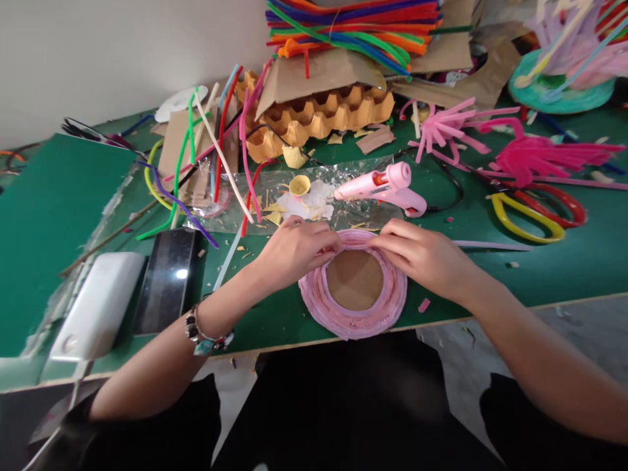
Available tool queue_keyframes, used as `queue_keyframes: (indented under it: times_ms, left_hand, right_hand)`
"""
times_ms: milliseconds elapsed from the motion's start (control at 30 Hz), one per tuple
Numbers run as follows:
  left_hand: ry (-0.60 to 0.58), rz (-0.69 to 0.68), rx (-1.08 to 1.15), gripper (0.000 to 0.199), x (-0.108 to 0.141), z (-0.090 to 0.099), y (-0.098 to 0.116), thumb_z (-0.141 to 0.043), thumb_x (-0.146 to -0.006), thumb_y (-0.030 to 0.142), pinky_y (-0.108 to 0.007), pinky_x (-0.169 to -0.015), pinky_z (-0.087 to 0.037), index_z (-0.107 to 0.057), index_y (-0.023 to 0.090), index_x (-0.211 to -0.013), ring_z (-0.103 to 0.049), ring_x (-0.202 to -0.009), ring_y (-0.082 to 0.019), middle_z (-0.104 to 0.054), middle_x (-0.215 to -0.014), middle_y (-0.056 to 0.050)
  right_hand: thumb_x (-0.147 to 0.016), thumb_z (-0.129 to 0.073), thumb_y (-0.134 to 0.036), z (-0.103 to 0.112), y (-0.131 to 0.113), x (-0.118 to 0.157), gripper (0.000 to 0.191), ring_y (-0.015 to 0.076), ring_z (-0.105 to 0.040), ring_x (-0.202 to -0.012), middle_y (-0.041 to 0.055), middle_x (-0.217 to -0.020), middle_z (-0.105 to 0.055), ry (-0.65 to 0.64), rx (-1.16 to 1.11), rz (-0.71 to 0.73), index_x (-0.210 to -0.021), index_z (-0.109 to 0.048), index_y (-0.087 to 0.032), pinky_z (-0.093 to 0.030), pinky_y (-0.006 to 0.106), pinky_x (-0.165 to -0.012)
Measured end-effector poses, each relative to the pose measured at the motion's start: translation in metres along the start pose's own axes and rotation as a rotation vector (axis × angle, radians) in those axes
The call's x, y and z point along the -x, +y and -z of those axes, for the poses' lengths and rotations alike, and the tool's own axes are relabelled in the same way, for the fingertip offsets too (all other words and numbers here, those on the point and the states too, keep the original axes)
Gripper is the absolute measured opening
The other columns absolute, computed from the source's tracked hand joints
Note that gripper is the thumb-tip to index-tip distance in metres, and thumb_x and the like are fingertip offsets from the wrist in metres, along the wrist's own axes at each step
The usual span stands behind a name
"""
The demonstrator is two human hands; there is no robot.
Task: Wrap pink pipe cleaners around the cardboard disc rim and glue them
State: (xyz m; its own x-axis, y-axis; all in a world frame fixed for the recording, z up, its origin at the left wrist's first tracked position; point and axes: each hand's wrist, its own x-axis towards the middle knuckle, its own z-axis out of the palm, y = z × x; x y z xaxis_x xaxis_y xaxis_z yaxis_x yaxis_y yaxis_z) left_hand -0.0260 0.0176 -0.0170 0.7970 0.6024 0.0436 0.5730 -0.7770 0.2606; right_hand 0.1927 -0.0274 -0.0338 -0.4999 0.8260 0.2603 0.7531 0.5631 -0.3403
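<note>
A round piece with a ring of pale pink pipe cleaners (pixel 314 302) around a bare brown cardboard middle (pixel 355 280) lies at the table's front edge. My left hand (pixel 303 247) is closed, its fingertips pinching the ring's far left rim. On the far right rim, my right hand (pixel 417 252) presses its fingers and thumb together on the pink strands. Both sets of fingertips partly cover what they grip. Just beyond the hands, a pink hot glue gun (pixel 380 188) lies on a crumpled clear plastic sheet (pixel 216 219).
Scissors (pixel 532 219) with yellow and red handles lie at right, near pink pipe-cleaner bunches (pixel 544 157). An egg carton (pixel 318 114) and a bundle of coloured pipe cleaners (pixel 353 29) stand behind. A dark phone (pixel 167 281) and a white power bank (pixel 98 304) lie left.
</note>
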Motion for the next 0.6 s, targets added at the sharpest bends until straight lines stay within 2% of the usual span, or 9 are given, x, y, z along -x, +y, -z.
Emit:
queue_keyframes:
  times_ms: [200, 600]
  left_hand:
    - [0.002, -0.011, -0.045, 0.019, -0.0001, -0.0017, 0.0006, -0.045, -0.088, 0.029, -0.028, -0.069, -0.033, -0.059, 0.024, -0.100, -0.057, -0.072, -0.011, -0.064, -0.083, 0.001]
    - [-0.027, 0.031, -0.001, 0.018, -0.0011, 0.0011, 0.0009, -0.051, -0.086, 0.025, -0.029, -0.074, -0.033, -0.061, 0.025, -0.100, -0.057, -0.069, -0.010, -0.064, -0.083, 0.002]
  right_hand:
    - [-0.091, -0.030, -0.026, -0.0033, -0.0028, 0.0040, 0.034, 0.0116, -0.056, -0.068, 0.0042, -0.080, -0.057, 0.015, 0.046, 0.004, -0.092, -0.064, -0.020, -0.044, 0.024, -0.059]
    - [-0.089, -0.032, -0.020, -0.0018, -0.0069, 0.0095, 0.033, 0.0123, -0.056, -0.069, 0.0048, -0.083, -0.058, -0.016, 0.084, 0.002, -0.103, -0.062, -0.022, -0.042, 0.023, -0.056]
